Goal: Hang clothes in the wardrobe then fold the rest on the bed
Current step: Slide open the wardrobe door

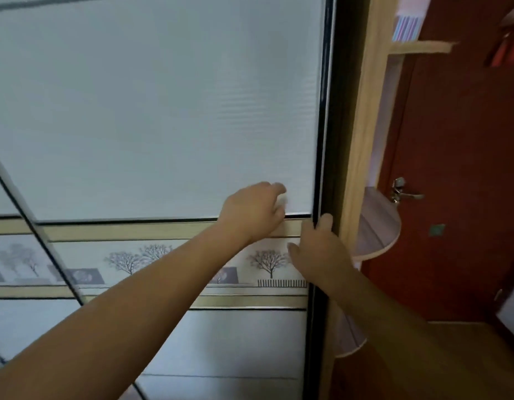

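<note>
The wardrobe's sliding door (163,111) fills most of the view: a frosted white panel above a band printed with bare trees (129,261). My left hand (251,212) presses on the panel just above that band, near the door's right side, fingers bent against the surface. My right hand (319,252) grips the door's dark right edge (325,125), with fingers round the frame and the thumb on the printed band. The door stands against the wardrobe's light wooden side post (362,116). No clothes, hanger or bed are in view.
A second sliding door overlaps at the lower left (8,197). Rounded corner shelves (379,226) stick out to the right of the wardrobe. Behind them is a red-brown room door (457,168) with a metal handle (403,193). Wooden floor (466,356) lies at the lower right.
</note>
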`<state>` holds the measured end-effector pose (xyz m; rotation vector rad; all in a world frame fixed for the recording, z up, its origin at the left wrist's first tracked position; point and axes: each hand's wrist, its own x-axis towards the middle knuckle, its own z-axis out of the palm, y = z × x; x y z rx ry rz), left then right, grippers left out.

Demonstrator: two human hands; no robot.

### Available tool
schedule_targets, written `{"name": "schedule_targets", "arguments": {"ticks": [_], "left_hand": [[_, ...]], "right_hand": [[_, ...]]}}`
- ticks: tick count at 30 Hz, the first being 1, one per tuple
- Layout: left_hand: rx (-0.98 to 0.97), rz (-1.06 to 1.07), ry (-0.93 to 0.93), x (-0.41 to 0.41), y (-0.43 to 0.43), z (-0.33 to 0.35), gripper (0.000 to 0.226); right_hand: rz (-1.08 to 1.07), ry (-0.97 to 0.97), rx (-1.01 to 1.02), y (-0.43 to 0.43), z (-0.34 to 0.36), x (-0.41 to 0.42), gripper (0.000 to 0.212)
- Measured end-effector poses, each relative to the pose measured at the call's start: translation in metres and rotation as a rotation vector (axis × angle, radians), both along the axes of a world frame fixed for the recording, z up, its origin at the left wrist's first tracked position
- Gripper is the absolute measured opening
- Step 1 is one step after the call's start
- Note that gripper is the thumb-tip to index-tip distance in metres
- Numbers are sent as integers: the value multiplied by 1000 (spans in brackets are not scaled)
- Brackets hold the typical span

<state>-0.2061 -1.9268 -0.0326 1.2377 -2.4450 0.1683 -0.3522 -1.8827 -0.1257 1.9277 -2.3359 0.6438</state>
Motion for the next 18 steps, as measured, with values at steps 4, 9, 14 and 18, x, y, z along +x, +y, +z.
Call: {"name": "schedule_targets", "arguments": {"ticks": [4,9,14,18], "left_hand": [[-381,-170,119,-20,-7,36,41],[-635,-168,8,-38,-29,61,55],[-714,-34,-43,-40,-50,68,64],[-682,80,-65,-32,-64,64,69]], "right_hand": [[17,-94,-150,0,-2,-1,61],[96,-302,-243,-7,-6,8,59],[136,-370,-321,-13,-5,12,55],[156,-434,-368,-25,15,5,68]]}}
